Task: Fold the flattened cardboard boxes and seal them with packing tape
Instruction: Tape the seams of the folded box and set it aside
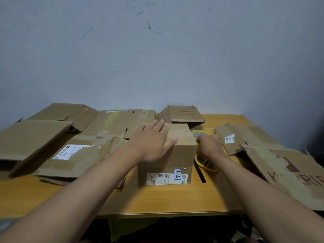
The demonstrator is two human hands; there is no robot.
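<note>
1. Head view: one folded box [177, 148] stands mid-counter [157, 199], left hand [150, 142] flat on top, fingers straight.
2. Right hand [209, 146] curls around the tape roll [199, 134] beside it.
3. Sealing looks unfinished; flattened boxes [78, 155] remain.

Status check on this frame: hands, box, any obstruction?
Left hand flat on top of folded box, pressing. Right hand reaching at yellow tape roll beside box; grip unclear. Flattened cardboard crowds table left, nothing blocking.

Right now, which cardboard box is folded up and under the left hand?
The box at the table's middle, with a barcode label on its front. The left hand lies flat on its top; most other cardboard lies flattened.
</note>
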